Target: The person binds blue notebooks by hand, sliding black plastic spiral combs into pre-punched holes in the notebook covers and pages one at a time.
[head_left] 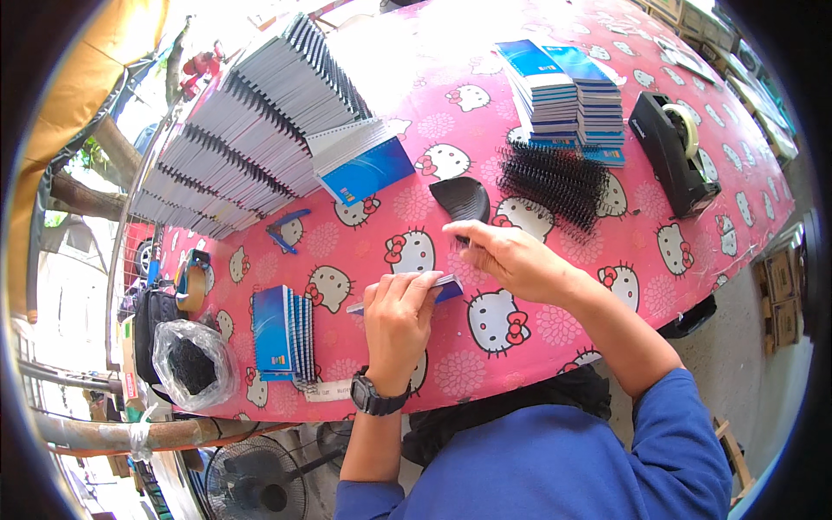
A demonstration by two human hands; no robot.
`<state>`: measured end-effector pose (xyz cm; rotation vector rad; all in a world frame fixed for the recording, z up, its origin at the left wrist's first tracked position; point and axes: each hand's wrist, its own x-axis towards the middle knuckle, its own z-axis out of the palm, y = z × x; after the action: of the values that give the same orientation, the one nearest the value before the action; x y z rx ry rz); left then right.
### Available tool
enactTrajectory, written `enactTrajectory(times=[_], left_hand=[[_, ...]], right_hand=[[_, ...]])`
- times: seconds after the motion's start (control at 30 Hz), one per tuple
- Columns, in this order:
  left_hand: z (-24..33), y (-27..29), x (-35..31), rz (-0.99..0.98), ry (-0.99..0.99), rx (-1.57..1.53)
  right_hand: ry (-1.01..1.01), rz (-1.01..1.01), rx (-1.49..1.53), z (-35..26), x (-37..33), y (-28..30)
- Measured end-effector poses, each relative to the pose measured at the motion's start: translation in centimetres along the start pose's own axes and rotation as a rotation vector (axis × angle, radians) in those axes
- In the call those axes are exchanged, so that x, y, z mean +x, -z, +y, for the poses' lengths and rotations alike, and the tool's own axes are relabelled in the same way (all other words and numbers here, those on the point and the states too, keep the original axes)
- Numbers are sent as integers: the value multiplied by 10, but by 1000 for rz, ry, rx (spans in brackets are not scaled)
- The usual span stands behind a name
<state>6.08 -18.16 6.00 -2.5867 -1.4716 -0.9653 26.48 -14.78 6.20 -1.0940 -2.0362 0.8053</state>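
Observation:
My left hand (399, 312) is closed on a small blue-covered notebook (449, 289), which it holds up on edge above the pink table. The fingers hide most of the notebook. My right hand (503, 256) hovers just beyond it, thumb and fingers pinched together. Something small and dark shows under those fingertips, too hidden to name. Right behind them lies a black curved object with a ribbed surface (464, 199). Next to that, a pile of black spiral binding coils (555, 186) rests on the table. A short stack of blue spiral-bound notebooks (276, 334) lies left of my left hand.
Long rows of spiral-bound notebooks (251, 130) fill the far left. Two stacks of blue notebooks (555, 95) and a black tape dispenser (672, 156) stand at the right. Blue-handled pliers (286, 231), a tape roll (192, 288) and a clear plastic bag (195, 368) lie left.

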Motion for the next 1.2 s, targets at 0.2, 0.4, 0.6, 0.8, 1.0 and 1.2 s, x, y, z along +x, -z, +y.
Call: enactTrajectory(times=[0.2,0.4,0.6,0.8,1.0,1.2], left_hand=[[4,-2,1,-6,2,28],[9,0,2,-41,49,8],[11,4,1,-83,55,-23],[10,6,4,-111,39,-59],[10,6,3,-105,27,-71],[11,6,0,-97,41,-58]], right_hand=[[60,-37,66,-1,-6,4],[160,59,190,7,-4,-6],[254,113,148,6,-2,-14],[402,170,-29,9,-5,-15],[410,171,-135,6,-9,-16],[389,143,-41,5,-8,-16]])
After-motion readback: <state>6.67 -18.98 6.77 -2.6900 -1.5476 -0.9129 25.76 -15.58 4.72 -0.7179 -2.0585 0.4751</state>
